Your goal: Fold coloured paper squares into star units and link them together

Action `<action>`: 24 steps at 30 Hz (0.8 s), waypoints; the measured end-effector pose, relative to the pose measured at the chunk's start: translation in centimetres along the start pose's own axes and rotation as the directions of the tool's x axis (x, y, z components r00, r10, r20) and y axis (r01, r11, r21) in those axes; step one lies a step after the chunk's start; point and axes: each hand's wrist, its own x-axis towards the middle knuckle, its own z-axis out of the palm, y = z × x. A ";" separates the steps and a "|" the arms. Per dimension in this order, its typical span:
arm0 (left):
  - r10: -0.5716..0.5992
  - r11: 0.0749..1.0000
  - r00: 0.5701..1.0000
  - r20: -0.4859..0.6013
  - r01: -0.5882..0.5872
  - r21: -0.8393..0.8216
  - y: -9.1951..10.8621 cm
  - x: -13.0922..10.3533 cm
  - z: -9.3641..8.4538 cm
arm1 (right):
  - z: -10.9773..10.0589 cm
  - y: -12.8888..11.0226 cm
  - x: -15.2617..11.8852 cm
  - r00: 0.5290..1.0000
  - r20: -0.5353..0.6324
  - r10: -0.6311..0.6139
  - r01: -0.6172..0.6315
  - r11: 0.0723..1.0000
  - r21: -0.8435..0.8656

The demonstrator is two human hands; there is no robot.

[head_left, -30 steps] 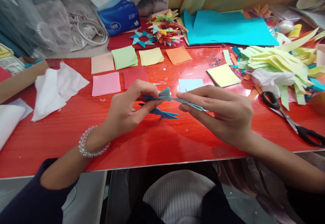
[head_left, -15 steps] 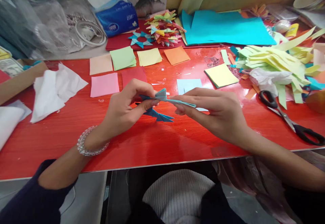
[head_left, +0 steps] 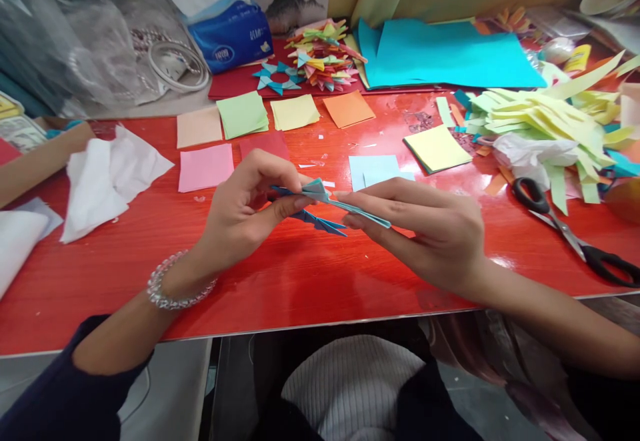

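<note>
Between my hands, above the red table [head_left: 300, 294], is a folded paper piece with a light blue part [head_left: 360, 211] and a darker blue part [head_left: 325, 223] hanging below it. My left hand [head_left: 255, 211] pinches its left end between thumb and forefinger. On the other side, my right hand [head_left: 425, 227] holds the light blue part between thumb and fingers. Light blue paper squares [head_left: 373, 169] lie just behind my right hand. A red paper stack [head_left: 263, 147] is partly hidden behind my left hand.
Stacks of pink [head_left: 205, 169], green [head_left: 243, 115], orange [head_left: 349, 109] and yellow paper [head_left: 437, 149] lie behind my hands. Scissors [head_left: 565, 231] and paper strips [head_left: 545, 121] are at the right. Crumpled tissue [head_left: 107, 177] lies left. A tissue pack [head_left: 230, 35] stands behind.
The light blue part has tilted, its right end lower, and the darker blue part has risen slightly and shifted right. Both hands keep their hold.
</note>
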 end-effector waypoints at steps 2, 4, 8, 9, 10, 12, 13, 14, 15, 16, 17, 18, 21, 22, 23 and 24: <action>0.001 1.000 1.000 0.017 -0.001 -0.023 0.1 0.1 0.0 | 0.1 0.0 0.0 0.999 -0.006 -0.032 0.032 0.999 -0.027; -0.001 0.999 0.999 0.042 0.002 -0.042 0.3 0.3 0.0 | 0.1 -0.1 -0.1 0.998 -0.004 -0.055 0.055 0.997 -0.053; 0.000 0.999 0.997 0.081 0.004 -0.054 0.4 0.5 0.0 | 0.3 -0.3 -0.2 0.994 -0.024 -0.110 0.105 0.986 -0.131; -0.003 0.999 0.997 0.078 0.007 -0.053 0.4 0.5 0.1 | 0.3 -0.3 -0.3 0.993 -0.019 -0.119 0.115 0.980 -0.160; -0.007 0.998 0.997 0.073 0.011 -0.054 0.4 0.5 0.1 | 0.3 -0.3 -0.3 0.992 -0.007 -0.126 0.123 0.974 -0.188; -0.017 0.998 0.998 0.062 0.021 -0.058 0.3 0.5 0.1 | 0.3 -0.4 -0.4 0.989 0.042 -0.142 0.148 0.960 -0.237; -0.019 0.998 0.998 0.057 0.023 -0.062 0.2 0.5 0.2 | 0.2 -0.4 -0.5 0.986 0.067 -0.150 0.163 0.953 -0.255; -0.021 0.997 0.998 0.055 0.025 -0.067 0.2 0.4 0.2 | 0.2 -0.3 -0.5 0.984 0.085 -0.154 0.172 0.948 -0.269; -0.023 0.997 0.998 0.053 0.027 -0.072 0.1 0.4 0.2 | 0.1 -0.4 -0.6 0.984 0.100 -0.148 0.171 0.945 -0.281; -0.026 0.997 0.998 0.051 0.030 -0.076 0.1 0.4 0.2 | 0.0 -0.4 -0.6 0.984 0.115 -0.136 0.165 0.942 -0.291; -0.032 0.996 0.998 0.053 0.036 -0.078 0.1 0.4 0.2 | -0.1 -0.4 -0.6 0.983 0.132 -0.125 0.160 0.940 -0.302; -0.037 0.996 0.998 0.055 0.042 -0.080 0.0 0.4 0.2 | -0.2 -0.4 -0.6 0.982 0.148 -0.114 0.156 0.936 -0.314; -0.051 0.995 0.997 0.058 0.056 -0.088 0.0 0.3 0.3 | -0.3 -0.6 -0.6 0.975 0.178 -0.135 0.192 0.915 -0.356; -0.053 0.994 0.997 0.058 0.058 -0.091 0.0 0.3 0.3 | -0.3 -0.6 -0.6 0.972 0.177 -0.154 0.209 0.909 -0.359; -0.054 0.994 0.997 0.057 0.059 -0.092 0.0 0.2 0.3 | -0.3 -0.5 -0.6 0.971 0.169 -0.167 0.218 0.908 -0.358; -0.055 0.994 0.997 0.055 0.060 -0.091 0.0 0.2 0.2 | -0.2 -0.5 -0.6 0.974 0.151 -0.171 0.215 0.910 -0.354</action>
